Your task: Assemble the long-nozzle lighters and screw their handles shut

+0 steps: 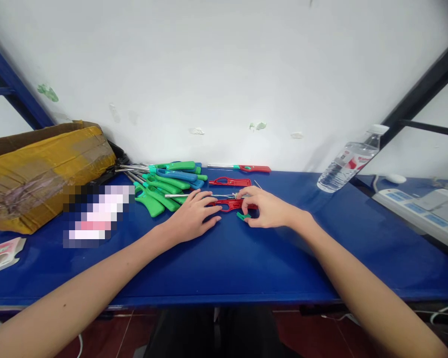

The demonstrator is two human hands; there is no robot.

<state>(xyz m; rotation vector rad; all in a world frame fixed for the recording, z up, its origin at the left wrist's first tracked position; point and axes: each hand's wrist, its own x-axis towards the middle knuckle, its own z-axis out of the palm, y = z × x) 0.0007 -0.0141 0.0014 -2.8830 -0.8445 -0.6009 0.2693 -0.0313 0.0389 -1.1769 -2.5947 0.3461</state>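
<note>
My left hand (197,217) lies flat with its fingers spread, over the thin metal rod (171,196) of an opened gas lighter and touching a red lighter casing half (229,205). My right hand (269,208) is curled at the casing's right end. Its thumb and index finger pinch a small green trigger piece (242,216) just in front of the casing. Small inner parts and wires beside the rod are partly hidden by the right fingers. A second red casing half (229,182) lies behind, and a whole red lighter (252,168) rests by the wall.
Several green and blue lighters (168,186) are heaped to the left. Beyond them stands a taped cardboard box (48,174). A water bottle (345,164) leans at the back right, near a white device (421,209). A printed card (3,254) lies at the far left.
</note>
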